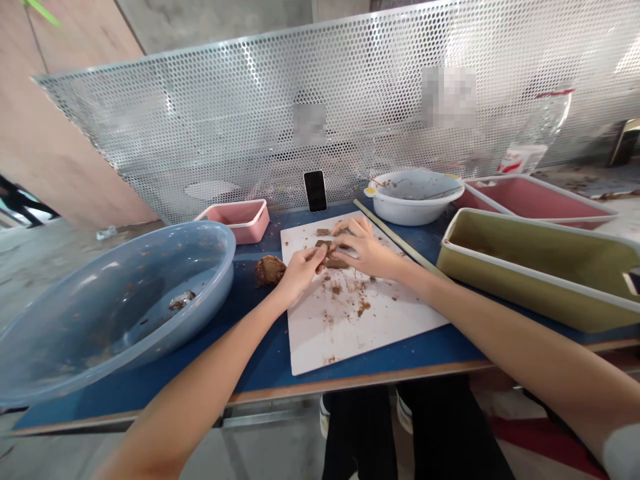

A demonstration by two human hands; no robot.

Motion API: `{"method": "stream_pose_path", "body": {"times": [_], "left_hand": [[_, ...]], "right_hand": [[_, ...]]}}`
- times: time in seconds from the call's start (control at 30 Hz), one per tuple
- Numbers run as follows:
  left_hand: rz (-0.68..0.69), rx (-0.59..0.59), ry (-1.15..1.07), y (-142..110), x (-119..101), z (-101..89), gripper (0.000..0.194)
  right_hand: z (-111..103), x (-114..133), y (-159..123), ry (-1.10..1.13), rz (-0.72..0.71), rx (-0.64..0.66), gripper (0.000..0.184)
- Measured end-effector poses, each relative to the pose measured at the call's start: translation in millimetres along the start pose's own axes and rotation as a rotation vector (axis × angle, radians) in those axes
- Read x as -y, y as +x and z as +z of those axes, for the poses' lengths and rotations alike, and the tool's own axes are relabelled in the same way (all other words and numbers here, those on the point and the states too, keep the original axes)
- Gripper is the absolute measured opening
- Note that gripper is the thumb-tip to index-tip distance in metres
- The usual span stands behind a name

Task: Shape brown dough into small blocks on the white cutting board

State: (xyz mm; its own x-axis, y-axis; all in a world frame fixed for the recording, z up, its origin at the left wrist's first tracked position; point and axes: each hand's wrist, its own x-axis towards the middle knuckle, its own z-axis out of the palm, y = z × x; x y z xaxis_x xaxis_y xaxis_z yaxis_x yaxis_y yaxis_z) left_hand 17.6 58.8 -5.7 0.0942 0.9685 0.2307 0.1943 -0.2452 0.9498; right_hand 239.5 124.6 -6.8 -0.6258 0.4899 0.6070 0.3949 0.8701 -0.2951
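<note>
Over a white board (320, 353), my left hand (300, 272) pinches a small brown piece (324, 244) that looks like clay. The thumb and fingertips of my right hand (367, 250) close on the same piece from the other side, its remaining fingers curved above. Just below my fingers lies a brown bar-shaped piece (337, 265), and a shorter brown piece (323, 232) is behind them. Crumbs and brown smears (364, 308) mark the board. To the left of my left hand rests a rough brown lump (270, 270) on the blue table.
A big blue basin (220, 300) takes up the left. Behind are a small pink tub (255, 230), a phone (315, 191) standing upright and a perforated metal screen (210, 133). A pale stick (395, 235), white basin (415, 212), green bin (520, 280), pink bin (540, 193) and bottle (537, 133) are right.
</note>
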Motion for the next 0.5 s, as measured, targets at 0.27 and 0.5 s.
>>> {"method": "stream_pose_path", "body": {"times": [0.27, 0.5], "left_hand": [[-0.053, -0.191, -0.096, 4.9, 0.4, -1.1, 0.02], [-0.046, -0.206, -0.093, 5.1, 1.6, -2.2, 0.013]], "right_hand": [[-0.5, 2.1, 0.3, -0.035, 0.021, 0.005, 0.042], [9.0, -7.5, -0.1, -0.045, 0.062, -0.034, 0.026]]}}
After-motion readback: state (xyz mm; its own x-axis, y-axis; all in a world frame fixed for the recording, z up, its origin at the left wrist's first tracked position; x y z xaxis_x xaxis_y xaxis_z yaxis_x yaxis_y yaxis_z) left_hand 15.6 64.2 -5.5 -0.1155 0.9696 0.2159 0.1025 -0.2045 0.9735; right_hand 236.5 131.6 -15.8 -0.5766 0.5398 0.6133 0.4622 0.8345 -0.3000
